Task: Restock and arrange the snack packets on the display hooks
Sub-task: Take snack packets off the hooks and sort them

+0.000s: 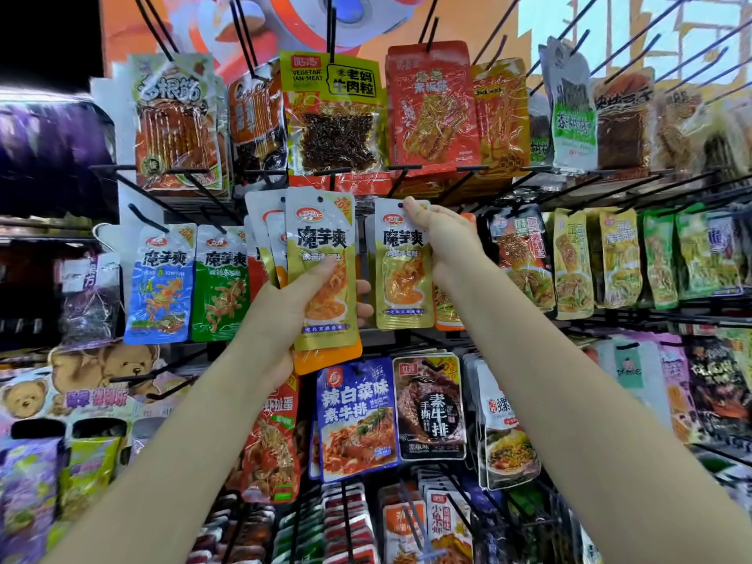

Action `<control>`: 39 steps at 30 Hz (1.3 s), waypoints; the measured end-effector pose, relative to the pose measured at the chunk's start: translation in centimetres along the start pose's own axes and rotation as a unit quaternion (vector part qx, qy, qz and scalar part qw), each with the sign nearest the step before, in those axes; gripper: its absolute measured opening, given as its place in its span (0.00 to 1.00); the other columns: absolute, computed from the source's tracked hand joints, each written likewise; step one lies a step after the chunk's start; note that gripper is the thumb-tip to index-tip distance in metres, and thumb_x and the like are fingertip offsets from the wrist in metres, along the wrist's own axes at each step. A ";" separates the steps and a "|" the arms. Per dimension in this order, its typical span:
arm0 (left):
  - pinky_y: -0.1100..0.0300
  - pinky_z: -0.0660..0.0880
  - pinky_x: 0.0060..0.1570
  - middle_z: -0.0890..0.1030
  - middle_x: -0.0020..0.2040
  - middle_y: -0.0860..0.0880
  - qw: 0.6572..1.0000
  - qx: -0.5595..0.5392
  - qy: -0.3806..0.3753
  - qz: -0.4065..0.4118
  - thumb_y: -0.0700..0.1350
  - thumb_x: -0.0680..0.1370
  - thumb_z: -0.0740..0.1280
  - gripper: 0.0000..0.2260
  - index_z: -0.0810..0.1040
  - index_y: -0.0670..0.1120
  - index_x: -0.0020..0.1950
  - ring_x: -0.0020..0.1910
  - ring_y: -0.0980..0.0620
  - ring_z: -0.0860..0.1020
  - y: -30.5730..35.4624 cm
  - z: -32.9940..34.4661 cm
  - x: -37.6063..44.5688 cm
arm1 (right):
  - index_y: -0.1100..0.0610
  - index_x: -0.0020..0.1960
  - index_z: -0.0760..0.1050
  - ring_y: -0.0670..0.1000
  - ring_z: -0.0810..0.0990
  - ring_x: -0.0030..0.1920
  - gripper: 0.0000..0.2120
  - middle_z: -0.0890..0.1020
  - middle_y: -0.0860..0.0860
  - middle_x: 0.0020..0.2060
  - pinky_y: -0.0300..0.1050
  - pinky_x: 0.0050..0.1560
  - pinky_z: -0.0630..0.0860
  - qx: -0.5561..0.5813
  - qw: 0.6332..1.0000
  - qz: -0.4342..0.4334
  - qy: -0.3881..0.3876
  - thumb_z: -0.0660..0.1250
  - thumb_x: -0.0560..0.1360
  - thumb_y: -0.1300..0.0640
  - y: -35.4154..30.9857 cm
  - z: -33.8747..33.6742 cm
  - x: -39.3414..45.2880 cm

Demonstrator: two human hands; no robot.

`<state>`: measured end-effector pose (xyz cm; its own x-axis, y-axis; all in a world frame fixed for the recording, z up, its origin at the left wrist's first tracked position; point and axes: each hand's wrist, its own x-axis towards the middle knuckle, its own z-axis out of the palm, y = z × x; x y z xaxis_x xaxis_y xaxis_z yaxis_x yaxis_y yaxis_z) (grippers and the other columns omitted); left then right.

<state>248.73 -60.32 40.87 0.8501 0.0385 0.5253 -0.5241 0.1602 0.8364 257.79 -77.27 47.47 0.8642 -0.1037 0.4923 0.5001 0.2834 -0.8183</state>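
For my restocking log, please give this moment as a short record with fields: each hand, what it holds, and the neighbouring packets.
left hand: grips a fanned stack of packets, gold packet in front
right hand: pinches the top of a single gold packet near its hang hole
hook for that packet: hidden by the fingers, cannot tell if it is on
left neighbours: blue packet, then green packet, both hanging
row below: blue-purple packet

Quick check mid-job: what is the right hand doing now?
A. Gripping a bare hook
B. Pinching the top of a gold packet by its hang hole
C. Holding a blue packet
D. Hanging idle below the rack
B: the right hand pinches the top edge of a gold packet near its hole, while the left hand holds a fanned stack of packets.
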 end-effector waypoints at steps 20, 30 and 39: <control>0.47 0.84 0.39 0.87 0.46 0.40 1.000 0.020 -0.008 0.012 0.44 0.71 0.75 0.08 0.85 0.43 0.49 0.41 0.41 0.86 -0.8 0.1 0.2 | 0.60 0.51 0.79 0.48 0.82 0.40 0.21 0.82 0.49 0.40 0.47 0.43 0.79 -0.161 0.966 -0.177 -0.100 0.69 0.77 0.41 1.5 -0.3 -6.8; 0.51 0.84 0.40 0.87 0.46 0.40 0.998 0.045 0.029 0.033 0.52 0.82 0.65 0.18 0.88 0.44 0.41 0.40 0.43 0.86 -0.1 -0.8 -0.3 | 0.50 0.57 0.77 0.60 0.84 0.54 0.07 0.84 0.57 0.55 0.65 0.56 0.80 -0.091 0.985 -0.139 -0.057 0.69 0.79 0.53 1.1 -2.8 -3.7; 0.49 0.83 0.44 0.87 0.48 0.39 0.998 0.043 0.019 0.032 0.53 0.81 0.66 0.16 0.88 0.46 0.42 0.44 0.41 0.86 0.2 -1.5 -0.2 | 0.63 0.46 0.76 0.54 0.70 0.42 0.23 0.72 0.56 0.41 0.49 0.45 0.66 -0.134 0.985 -0.112 0.006 0.68 0.78 0.41 0.1 -0.4 -1.5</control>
<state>248.55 -58.85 40.70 0.8152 0.0836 0.5731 -0.5785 0.0703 0.8126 256.55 -77.45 46.59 0.7307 -0.1472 0.6666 0.6730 -0.0088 -0.7396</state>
